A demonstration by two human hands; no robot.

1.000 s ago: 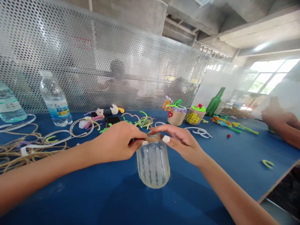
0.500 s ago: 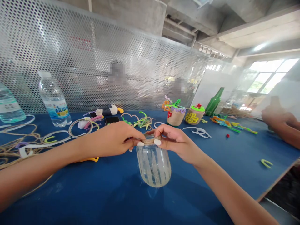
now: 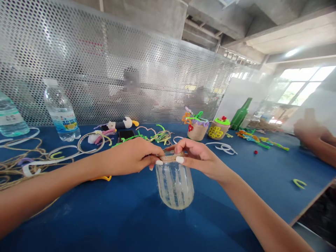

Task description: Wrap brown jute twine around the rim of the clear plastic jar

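Note:
A clear glass jar [image 3: 175, 187] with whitish vertical stripes, perhaps dried glue, is in front of me on the blue table. Brown twine [image 3: 169, 159] goes round its neck in more than one turn. My left hand [image 3: 133, 154] is closed, thumb and index finger pinching the twine at the left of the neck. From the other side my right hand [image 3: 199, 155] grips the twine-wrapped rim, its thumb pressed on the twine and its fingers curled behind. Loose twine [image 3: 19, 148] is tangled at the left, partly behind my left forearm.
Two water bottles [image 3: 63, 115] stand at the left near tape rolls [image 3: 90, 143]. Behind the jar are two decorated pots [image 3: 198, 130], a phone [image 3: 126, 135] and pipe cleaners [image 3: 164, 136]. A green bottle [image 3: 241, 115] stands farther right. Another person's hands [image 3: 313, 129] are at the right edge.
The jar has shifted slightly right and stands a little more upright. Both my hands have moved slightly right with it, still gripping at the neck.

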